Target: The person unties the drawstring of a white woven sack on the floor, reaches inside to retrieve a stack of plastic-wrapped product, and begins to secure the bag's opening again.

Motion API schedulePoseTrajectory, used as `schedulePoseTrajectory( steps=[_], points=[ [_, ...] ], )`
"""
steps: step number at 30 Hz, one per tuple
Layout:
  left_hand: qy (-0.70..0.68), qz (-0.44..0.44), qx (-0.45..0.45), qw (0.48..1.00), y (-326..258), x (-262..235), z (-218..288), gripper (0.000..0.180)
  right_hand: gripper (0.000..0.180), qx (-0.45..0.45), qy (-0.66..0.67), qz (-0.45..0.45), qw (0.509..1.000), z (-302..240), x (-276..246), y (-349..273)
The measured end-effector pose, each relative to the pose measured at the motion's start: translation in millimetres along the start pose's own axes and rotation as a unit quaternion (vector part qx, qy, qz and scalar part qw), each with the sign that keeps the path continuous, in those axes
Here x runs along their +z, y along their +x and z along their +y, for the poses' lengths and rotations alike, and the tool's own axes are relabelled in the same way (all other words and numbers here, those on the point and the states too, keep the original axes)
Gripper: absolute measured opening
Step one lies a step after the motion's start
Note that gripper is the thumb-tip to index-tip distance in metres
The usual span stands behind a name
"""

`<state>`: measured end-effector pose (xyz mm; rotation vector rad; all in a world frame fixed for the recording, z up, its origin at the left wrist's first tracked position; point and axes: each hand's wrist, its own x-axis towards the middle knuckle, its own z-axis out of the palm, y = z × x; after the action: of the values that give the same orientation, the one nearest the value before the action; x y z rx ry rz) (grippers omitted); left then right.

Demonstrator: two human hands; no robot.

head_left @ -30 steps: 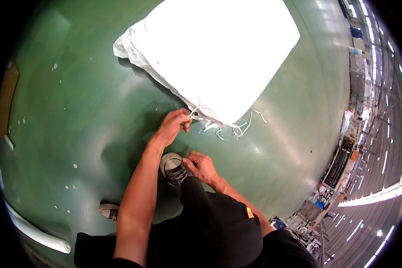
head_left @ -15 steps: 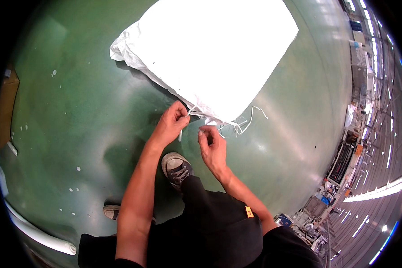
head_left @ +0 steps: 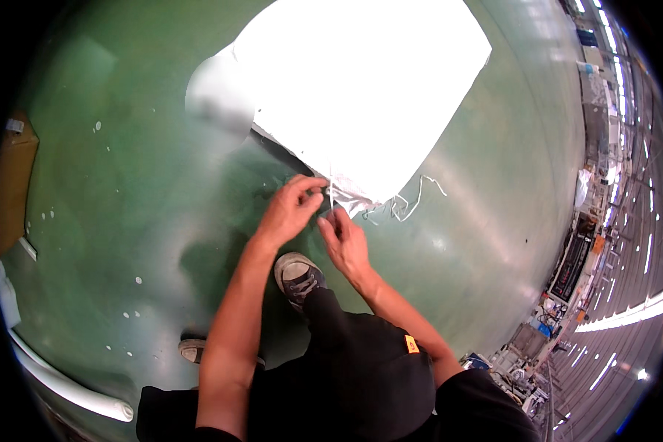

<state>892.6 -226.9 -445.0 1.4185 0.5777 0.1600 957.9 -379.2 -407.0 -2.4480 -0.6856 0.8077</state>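
Note:
A large white sack (head_left: 368, 88) lies on the floor ahead of me, its surface very bright. Its gathered near corner ends in loose white cord (head_left: 418, 200) that trails to the right. My left hand (head_left: 293, 208) is closed in a pinch at this corner, with white cord at its fingertips. Just to its right, my right hand (head_left: 348, 243) pinches the lower end of a strand that runs up toward the sack. The fingers partly hide the cord between them. Around the sack's left corner the picture is smeared.
A cardboard box (head_left: 15, 184) stands at the far left on the green floor (head_left: 162, 184). Below it lies a white roll (head_left: 74, 390). My shoe (head_left: 300, 280) is just below my hands. Machines and equipment (head_left: 567, 258) line the right side.
My left hand has moved right, and my right hand has shifted slightly left, so they are closer together. A strand of cord now stands upright between them. The sack's left corner has become blurred.

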Motion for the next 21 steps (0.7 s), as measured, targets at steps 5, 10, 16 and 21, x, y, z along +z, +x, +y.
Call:
schedulePoseTrajectory(
  steps=[5,10,16,21],
  points=[
    [-0.005,0.026,-0.028,0.999,5.7,29.2,1.5,0.025,0.025,0.031,-0.007,-0.052,0.998,13.4,-25.7,-14.3],
    [-0.153,0.077,0.002,0.985,0.8,36.0,-16.3,0.029,0.021,-0.091,-0.013,0.001,0.996,10.3,-36.4,0.5],
    [-0.150,-0.023,-0.056,0.987,-2.7,20.7,-10.0,0.027,0.019,-0.162,-0.035,0.063,0.984,-0.6,-27.8,2.9],
    [0.241,0.035,0.024,0.970,-37.6,-22.7,-78.2,0.021,0.022,0.102,0.316,-0.058,0.941,-14.2,-45.2,17.5]
  ],
)
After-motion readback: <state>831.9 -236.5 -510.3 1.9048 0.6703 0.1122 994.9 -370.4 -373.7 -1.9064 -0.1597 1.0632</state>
